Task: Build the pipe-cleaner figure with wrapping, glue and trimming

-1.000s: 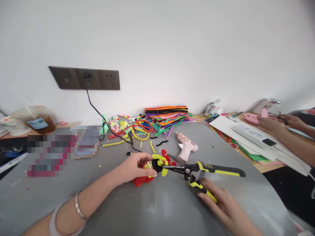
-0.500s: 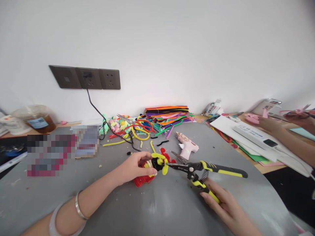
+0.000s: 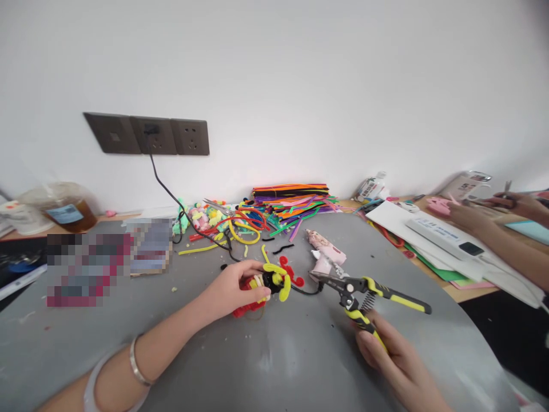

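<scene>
My left hand [image 3: 237,290] is closed on a pipe-cleaner figure [image 3: 274,282] of red, black and yellow fuzzy stems, near the middle of the table. Yellow loops and red curls stick out on its right side; the fingers hide part of its left. To the right, my right hand [image 3: 392,356] grips the lower handle of wire pliers [image 3: 349,287] with black and yellow grips. The plier jaws are spread and apart from the figure, in front of a pink glue gun [image 3: 328,252] lying on the table.
Loose pipe cleaners [image 3: 295,209] and pompoms [image 3: 206,217] are heaped against the wall. A black cord [image 3: 165,186] runs from the wall socket [image 3: 152,134] down to the table. At right lie papers and a white power strip [image 3: 444,237], near another person's hands [image 3: 465,220].
The pliers have moved right, away from the figure's yellow loops, and their jaws are now over the glue gun's handle. The left hand keeps hold of the figure, nearly in place.
</scene>
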A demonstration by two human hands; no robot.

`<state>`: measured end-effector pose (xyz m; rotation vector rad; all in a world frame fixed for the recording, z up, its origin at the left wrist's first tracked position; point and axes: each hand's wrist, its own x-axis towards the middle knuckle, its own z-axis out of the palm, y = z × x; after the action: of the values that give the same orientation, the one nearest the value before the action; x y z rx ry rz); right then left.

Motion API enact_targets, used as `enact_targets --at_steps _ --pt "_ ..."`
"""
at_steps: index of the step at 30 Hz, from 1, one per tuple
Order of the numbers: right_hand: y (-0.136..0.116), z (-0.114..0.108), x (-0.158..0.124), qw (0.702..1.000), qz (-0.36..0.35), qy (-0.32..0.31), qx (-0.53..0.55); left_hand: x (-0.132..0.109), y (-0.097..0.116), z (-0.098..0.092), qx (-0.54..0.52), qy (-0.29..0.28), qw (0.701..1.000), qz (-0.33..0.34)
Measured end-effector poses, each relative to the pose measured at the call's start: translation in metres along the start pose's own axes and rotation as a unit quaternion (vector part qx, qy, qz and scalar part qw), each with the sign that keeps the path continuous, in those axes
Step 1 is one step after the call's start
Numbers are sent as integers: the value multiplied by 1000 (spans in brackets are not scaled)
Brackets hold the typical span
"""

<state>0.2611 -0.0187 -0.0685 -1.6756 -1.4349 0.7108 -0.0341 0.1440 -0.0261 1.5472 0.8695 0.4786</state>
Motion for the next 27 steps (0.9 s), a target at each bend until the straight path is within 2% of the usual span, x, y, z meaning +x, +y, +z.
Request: enact_targets --at_steps 2,5,9,11,16,21,27 --pt "2 3 -1 998 34 -9 56 -2 2 0 54 13 998 27" --pt "5 5 -2 995 40 -24 89 -4 3 1 149 17 987 50" --pt "9 3 -1 995 43 -44 81 -4 1 2 235 45 958 159" --pt "8 2 1 995 41 -56 67 -4 -2 2 266 72 942 192" --pt "-1 3 5 997 38 -52 36 -4 -8 -2 354 131 906 192" --pt "-13 5 8 994 -43 -32 -99 -1 -11 -8 393 120 874 261" --pt "-16 5 11 985 -80 -27 -149 2 -10 -12 428 106 864 245"
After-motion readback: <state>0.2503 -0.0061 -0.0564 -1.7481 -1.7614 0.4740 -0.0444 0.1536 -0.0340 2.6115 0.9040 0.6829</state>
